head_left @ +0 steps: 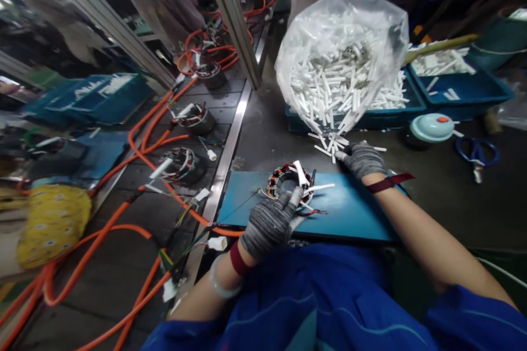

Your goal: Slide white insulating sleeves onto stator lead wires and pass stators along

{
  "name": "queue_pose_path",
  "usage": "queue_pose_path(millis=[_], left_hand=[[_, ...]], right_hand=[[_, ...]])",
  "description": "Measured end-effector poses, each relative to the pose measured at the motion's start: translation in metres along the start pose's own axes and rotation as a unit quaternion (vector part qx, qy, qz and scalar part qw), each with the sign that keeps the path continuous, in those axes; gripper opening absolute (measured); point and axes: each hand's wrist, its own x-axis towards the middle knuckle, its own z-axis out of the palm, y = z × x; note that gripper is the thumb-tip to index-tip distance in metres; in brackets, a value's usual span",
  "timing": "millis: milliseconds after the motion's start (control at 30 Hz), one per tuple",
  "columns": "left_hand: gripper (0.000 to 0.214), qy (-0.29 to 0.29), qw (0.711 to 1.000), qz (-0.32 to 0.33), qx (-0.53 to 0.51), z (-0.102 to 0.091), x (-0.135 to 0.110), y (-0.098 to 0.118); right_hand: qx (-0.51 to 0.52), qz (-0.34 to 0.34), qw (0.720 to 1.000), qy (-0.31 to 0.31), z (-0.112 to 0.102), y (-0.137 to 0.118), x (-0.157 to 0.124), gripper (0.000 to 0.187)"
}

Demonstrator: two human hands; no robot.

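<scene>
My left hand, in a grey striped glove, is closed at the near right edge of a motor stator, its fingers by the wires. The stator, a ring of wound coils, lies on a blue mat. White tubes and dark wire ends stick out from its right side. My right hand, gloved too, reaches to loose white tubes at the mouth of a clear plastic bag. Its fingertips are pinched at one tube there; their exact grip is partly hidden.
Blue bins hold more white tubes behind the bag. To the right lie a light-blue lidded container and blue-handled scissors. Along the left, a conveyor carries more stators with orange cables. Other people stand at the back.
</scene>
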Motion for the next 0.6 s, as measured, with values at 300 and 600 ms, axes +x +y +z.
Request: queue_pose_path(millis=[300,600], left_hand=[[0.043,-0.06,0.998,-0.002,-0.009,0.017,0.004,0.02],[0.044,-0.147,0.986,-0.001,-0.082,-0.008,0.013,0.013]], right_hand=[[-0.014,-0.011,1.0,-0.01,0.002,0.019,0.001,0.043],[0.087,0.013,0.995,0.036,-0.003,0.011,0.007,0.022]])
